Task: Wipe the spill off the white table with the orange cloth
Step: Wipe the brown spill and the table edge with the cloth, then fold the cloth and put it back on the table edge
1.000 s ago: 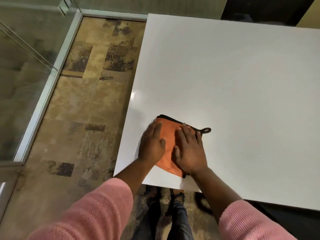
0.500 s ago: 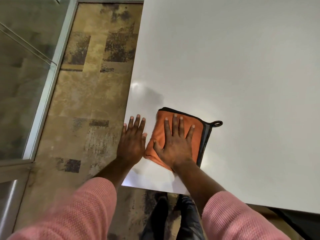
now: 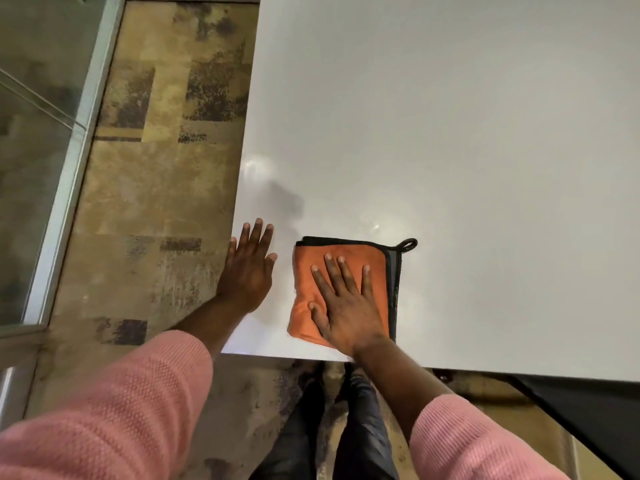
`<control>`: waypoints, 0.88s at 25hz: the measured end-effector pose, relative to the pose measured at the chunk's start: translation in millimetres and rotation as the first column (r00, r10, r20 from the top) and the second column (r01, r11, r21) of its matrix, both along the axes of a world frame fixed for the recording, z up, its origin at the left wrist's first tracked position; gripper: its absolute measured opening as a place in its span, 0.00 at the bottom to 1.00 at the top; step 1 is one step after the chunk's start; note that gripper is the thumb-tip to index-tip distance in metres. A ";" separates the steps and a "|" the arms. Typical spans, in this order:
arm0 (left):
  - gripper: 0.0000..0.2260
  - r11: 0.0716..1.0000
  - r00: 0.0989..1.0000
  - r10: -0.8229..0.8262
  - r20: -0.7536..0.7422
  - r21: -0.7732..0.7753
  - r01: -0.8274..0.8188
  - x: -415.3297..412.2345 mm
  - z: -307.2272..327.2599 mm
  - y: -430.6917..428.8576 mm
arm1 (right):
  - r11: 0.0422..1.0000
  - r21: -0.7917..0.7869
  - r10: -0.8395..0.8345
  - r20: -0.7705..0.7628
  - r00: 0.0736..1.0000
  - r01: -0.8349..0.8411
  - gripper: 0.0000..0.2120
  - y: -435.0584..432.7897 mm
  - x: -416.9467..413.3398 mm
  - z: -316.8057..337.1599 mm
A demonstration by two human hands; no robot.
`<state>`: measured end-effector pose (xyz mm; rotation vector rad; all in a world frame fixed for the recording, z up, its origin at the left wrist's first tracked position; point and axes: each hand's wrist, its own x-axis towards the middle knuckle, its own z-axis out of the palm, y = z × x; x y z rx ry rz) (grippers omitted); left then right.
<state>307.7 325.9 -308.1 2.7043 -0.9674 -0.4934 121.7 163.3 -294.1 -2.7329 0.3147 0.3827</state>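
Near the front edge of the smooth white table (image 3: 467, 133), close to its front-left corner, you have the folded orange microfibre cloth with black edging (image 3: 322, 271) lying flat, one short side almost at the table's lip. Your right hand (image 3: 349, 306) presses on it from above, palm down and fingers (image 3: 332, 268) spread flat across the fabric; nothing is pinched or curled round, so the cloth is held only by downward pressure. Your left hand (image 3: 247, 271) rests just beside it on the table's left edge, apart from the cloth, fingers straight and relaxed, gripping nothing.

Expect the cloth to be light, soft and floppy. Folded into a pad it should stay together under a flat palm, but the layers can slide over one another and bunch if you push from one corner only. Keep your palm centred and the fingers wide, so the whole pad drags evenly over the slick tabletop. If you need to lift it, take the folded black-trimmed side on the right, or the small black hanging loop (image 3: 408, 244) at the far right corner of the cloth.

Farther in from the cloth, toward the left edge, a faint glossy sheen (image 3: 263, 168) shows on the surface. It may be leftover moisture, though I cannot tell for certain.
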 end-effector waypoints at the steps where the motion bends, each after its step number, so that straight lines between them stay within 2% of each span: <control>1: 0.26 1.000 1.000 0.028 -0.013 0.005 -0.028 -0.7 8.0 -2.1 | 0.999 0.034 -0.008 0.010 1.000 0.007 0.32 -5.8 -0.4 4.6; 3: 0.25 0.998 0.997 0.041 0.064 -0.058 -0.038 -7.3 23.9 -6.6 | 0.995 0.072 -0.078 0.073 0.994 0.073 0.31 -21.0 -5.2 12.0; 6: 0.20 0.958 0.951 -0.171 0.257 -0.183 0.222 -40.5 39.7 -16.3 | 0.990 0.006 -0.142 0.176 0.974 0.143 0.27 -47.4 -31.5 16.8; 7: 0.19 0.940 0.934 -0.253 0.254 -0.164 0.299 -54.0 40.9 -18.5 | 0.991 -0.020 -0.130 0.173 0.976 0.135 0.27 -53.0 -40.4 17.8; 9: 0.21 0.942 0.935 -0.314 0.165 -0.071 0.329 -70.4 44.6 -21.7 | 0.992 -0.047 -0.107 0.122 0.987 0.113 0.29 -58.3 -49.6 20.2; 13: 0.26 0.962 0.968 -0.251 -0.027 0.102 0.253 -68.3 53.2 -31.6 | 0.989 -0.040 -0.139 0.078 0.987 0.143 0.29 -60.1 -43.8 22.1; 18: 0.21 0.973 0.976 -0.213 -0.034 0.080 0.215 -59.7 59.8 -47.0 | 0.978 -0.045 -0.194 0.175 0.965 0.205 0.15 -53.6 -36.2 26.0; 22: 0.10 0.983 0.984 -0.180 0.000 0.048 0.180 -63.0 60.6 -50.1 | 0.967 -0.098 -0.216 0.163 0.963 0.234 0.08 -55.1 -26.6 29.0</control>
